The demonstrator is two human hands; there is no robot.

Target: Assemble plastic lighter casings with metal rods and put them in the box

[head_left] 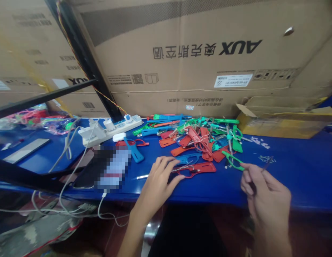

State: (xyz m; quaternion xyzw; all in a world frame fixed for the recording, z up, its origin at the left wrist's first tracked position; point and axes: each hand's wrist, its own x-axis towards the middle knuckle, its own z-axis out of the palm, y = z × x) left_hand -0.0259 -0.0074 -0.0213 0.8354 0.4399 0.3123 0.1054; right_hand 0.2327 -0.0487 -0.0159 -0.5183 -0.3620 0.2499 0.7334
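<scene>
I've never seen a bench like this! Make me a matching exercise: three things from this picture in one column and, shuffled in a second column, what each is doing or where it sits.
Things:
1. Left hand
2. Right hand
3. White power strip

Places or states:
A. Holding a green plastic piece
B. Lying on the blue bench, with chargers plugged in
C. Fingers against a flat red plastic piece

Pairs: 1-C, 2-A, 3-B
</scene>
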